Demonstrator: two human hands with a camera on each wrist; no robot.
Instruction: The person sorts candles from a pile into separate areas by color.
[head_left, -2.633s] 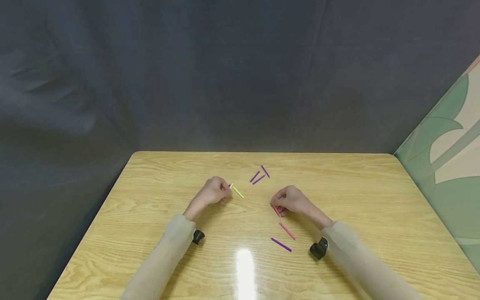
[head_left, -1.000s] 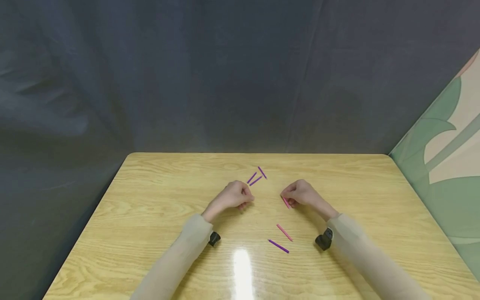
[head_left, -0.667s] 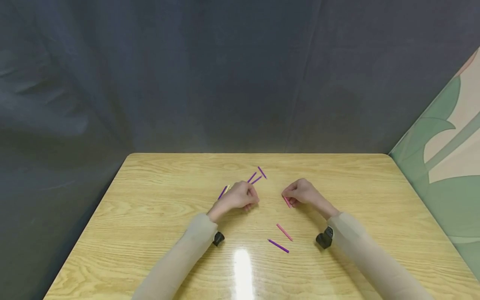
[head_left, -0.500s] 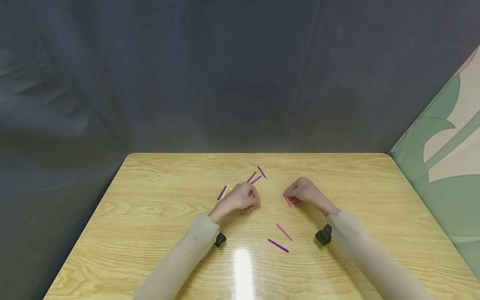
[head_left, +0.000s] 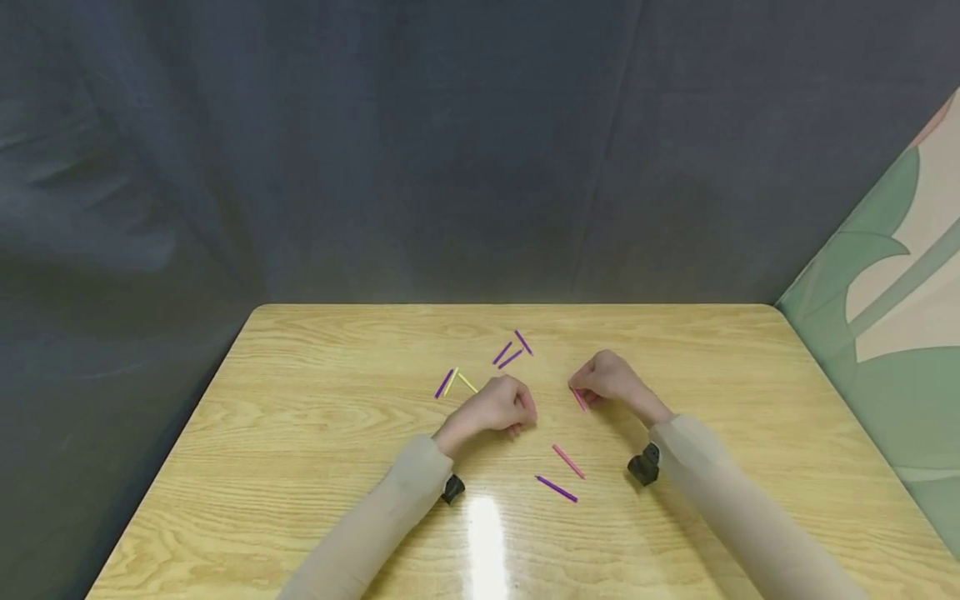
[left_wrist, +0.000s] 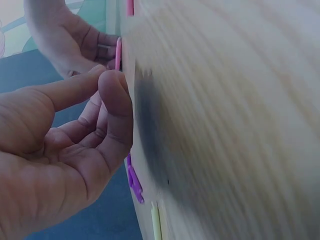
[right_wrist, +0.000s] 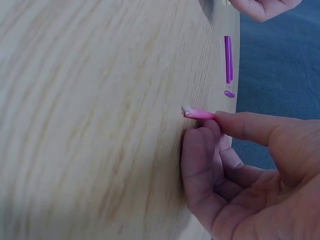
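One loose pink stick [head_left: 568, 462], slanting ten-thirty to four-thirty, lay four o'clock from the curled, empty left hand [head_left: 498, 402]; the right hand [head_left: 609, 378] pinched another stick [right_wrist: 202, 114].

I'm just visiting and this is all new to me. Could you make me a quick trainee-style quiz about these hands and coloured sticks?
1. Multiple choice: which stick does the right hand pinch? a) yellow b) pink c) purple
2. True or false: all the purple sticks lie in one group.
3. Count: how many yellow sticks lie on the table?

Key: 1. b, the pink stick. 2. False; one purple stick lies apart, nearest the person. 3. Two.
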